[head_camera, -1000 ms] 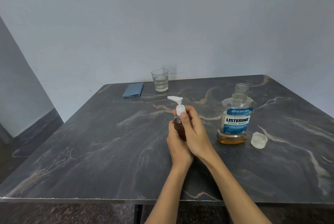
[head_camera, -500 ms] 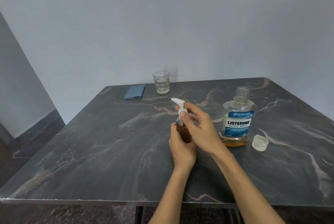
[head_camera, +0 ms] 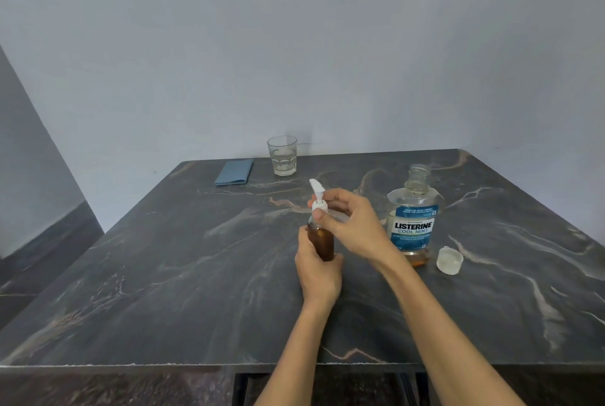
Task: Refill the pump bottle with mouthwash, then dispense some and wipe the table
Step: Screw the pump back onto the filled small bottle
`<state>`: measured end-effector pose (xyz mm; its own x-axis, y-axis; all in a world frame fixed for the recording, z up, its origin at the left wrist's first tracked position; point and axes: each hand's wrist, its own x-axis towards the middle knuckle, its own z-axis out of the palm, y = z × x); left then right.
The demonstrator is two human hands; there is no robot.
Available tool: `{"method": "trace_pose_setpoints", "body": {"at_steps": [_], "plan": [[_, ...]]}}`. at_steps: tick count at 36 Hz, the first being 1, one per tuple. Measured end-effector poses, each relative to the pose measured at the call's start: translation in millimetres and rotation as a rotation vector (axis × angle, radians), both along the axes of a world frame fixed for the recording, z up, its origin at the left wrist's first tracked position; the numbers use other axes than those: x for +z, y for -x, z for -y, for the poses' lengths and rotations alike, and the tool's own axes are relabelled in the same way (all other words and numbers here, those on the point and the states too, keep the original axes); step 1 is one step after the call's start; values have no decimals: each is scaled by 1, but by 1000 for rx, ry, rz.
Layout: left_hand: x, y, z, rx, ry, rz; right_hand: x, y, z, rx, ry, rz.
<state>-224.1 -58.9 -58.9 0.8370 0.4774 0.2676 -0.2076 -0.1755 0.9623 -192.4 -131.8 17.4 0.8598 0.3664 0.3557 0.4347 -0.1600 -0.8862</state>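
Both hands on pump bottle (head_camera: 321, 243) mid-counter: left hand (head_camera: 319, 269) grips the amber body, right hand (head_camera: 352, 225) pinches the white collar, re-gripped since a second ago. Pump nearly tightened; refill looks done, dispensing next.

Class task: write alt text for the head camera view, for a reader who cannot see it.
A left hand holds a small amber pump bottle upright on a dark marble table while the right hand pinches its white pump collar. An uncapped Listerine bottle stands to the right.
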Motion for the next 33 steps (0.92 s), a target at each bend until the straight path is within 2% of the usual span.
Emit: {"method": "trace_pose_setpoints", "body": {"at_steps": [3, 7, 9, 13, 17, 25, 28, 33], "plan": [[2, 2, 1, -16, -9, -21, 1, 0, 1, -147, -43, 22], [6, 4, 2, -31, -7, -14, 0, -1, -4, -249, 48, 21], [6, 5, 1, -22, -9, -22, 1, 1, -4, -206, 54, -66], [5, 4, 1, -5, -9, -45, 0, 6, 4, 49, -20, -241], [5, 4, 1, -3, -8, -25, -2, 10, 14, 163, 31, -182], [3, 3, 2, -25, -19, 25, -7, 12, 20, -99, 90, 75], [4, 3, 2, -41, -8, 36, -7, 11, 16, -120, 83, 66], [2, 3, 1, -32, 11, 30, -2, 7, 12, -6, 110, -28]]}}
